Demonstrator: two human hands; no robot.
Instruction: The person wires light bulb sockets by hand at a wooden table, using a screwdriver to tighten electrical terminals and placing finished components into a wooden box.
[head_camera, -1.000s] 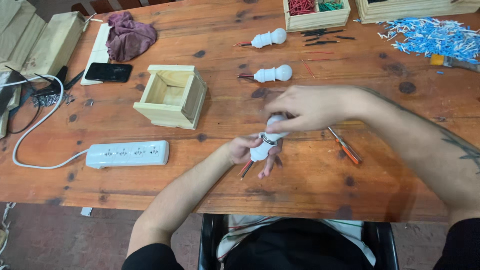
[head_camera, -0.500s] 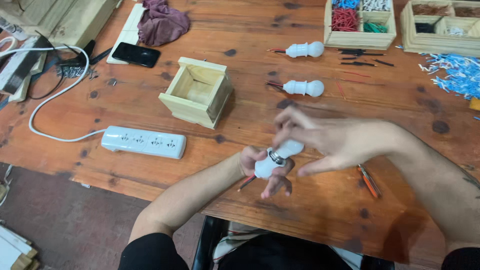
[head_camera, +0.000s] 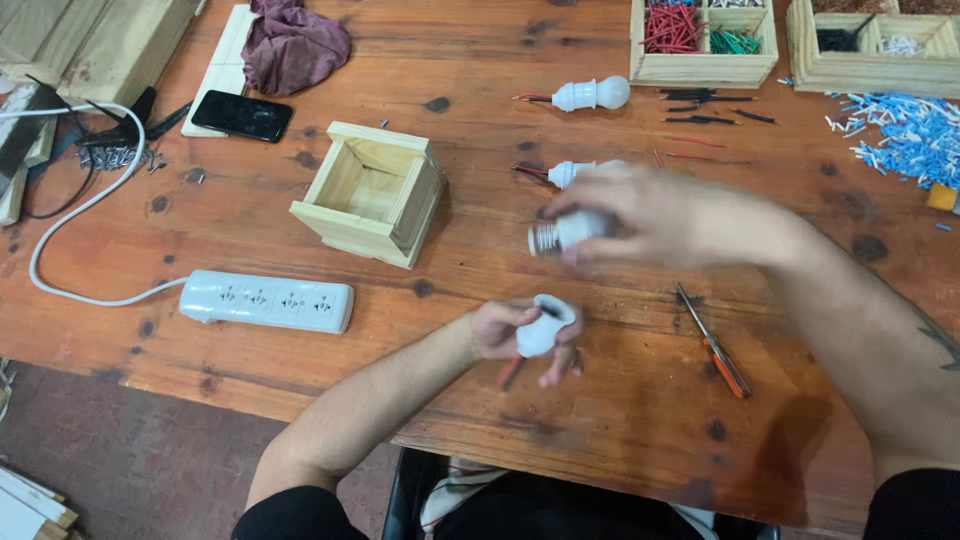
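The right hand (head_camera: 660, 215) has just lifted the bulb (head_camera: 558, 235) clear of the socket (head_camera: 545, 325), which the left hand (head_camera: 500, 328) still grips, so the two are now separated.

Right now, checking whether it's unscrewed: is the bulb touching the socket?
Apart. The head view shows the bulb in the right hand, with bare table between it and the socket in the left hand.

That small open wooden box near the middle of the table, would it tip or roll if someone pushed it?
The wooden box would probably slide, not roll: square, flat-bottomed. It looks empty with thin walls, so likely light and stiff.
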